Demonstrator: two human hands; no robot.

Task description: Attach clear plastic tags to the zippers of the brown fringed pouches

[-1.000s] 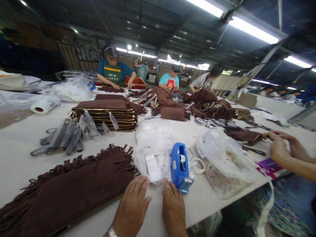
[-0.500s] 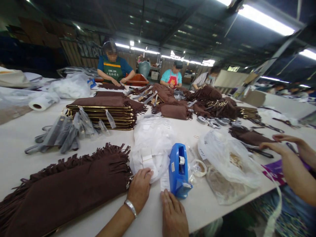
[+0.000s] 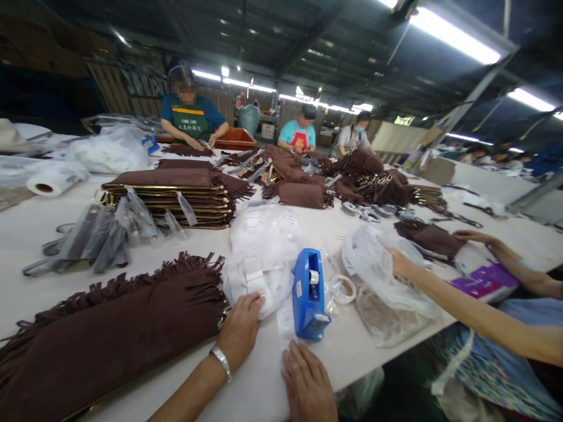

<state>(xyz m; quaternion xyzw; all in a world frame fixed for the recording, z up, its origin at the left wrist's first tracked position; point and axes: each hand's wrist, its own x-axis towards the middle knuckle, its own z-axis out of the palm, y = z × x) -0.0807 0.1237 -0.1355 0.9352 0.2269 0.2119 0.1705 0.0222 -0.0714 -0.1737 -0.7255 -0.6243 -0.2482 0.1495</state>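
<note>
My left hand (image 3: 238,331) rests on the white table (image 3: 30,275), fingers loosely curled against a clear bag of white parts (image 3: 264,252), beside a stack of brown fringed bags (image 3: 109,328). My right hand (image 3: 308,384) lies flat near the table's front edge, fingers apart, just in front of a blue tape dispenser (image 3: 309,293) and on a clear strip. Neither hand holds anything that I can see.
A person at my right reaches one hand (image 3: 398,262) onto a plastic bag (image 3: 387,281) and the other hand (image 3: 468,237) towards brown pieces. A stack of gold-trimmed brown bags (image 3: 176,196), grey sleeves (image 3: 97,240) and a paper roll (image 3: 48,184) lie further back. Three workers stand at the far side.
My left hand has moved forward and left to the bag of white parts. My right hand has drawn back a little. The neighbour's arm has reached in over the plastic bag.
</note>
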